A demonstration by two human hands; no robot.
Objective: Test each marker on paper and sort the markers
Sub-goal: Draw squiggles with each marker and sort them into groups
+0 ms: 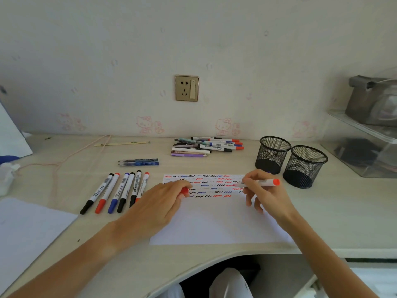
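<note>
My right hand grips an uncapped red marker, its tip touching the white paper among rows of red, black and blue squiggles. My left hand rests on the paper's left part and holds the red cap in its fingers. Several capped markers lie in a row left of the paper. A pile of untested markers and pens lies at the back of the desk.
Two black mesh pen cups stand at the right of the paper. A blue pen pack lies behind the row. A second sheet lies at the left. A clear storage box stands far right.
</note>
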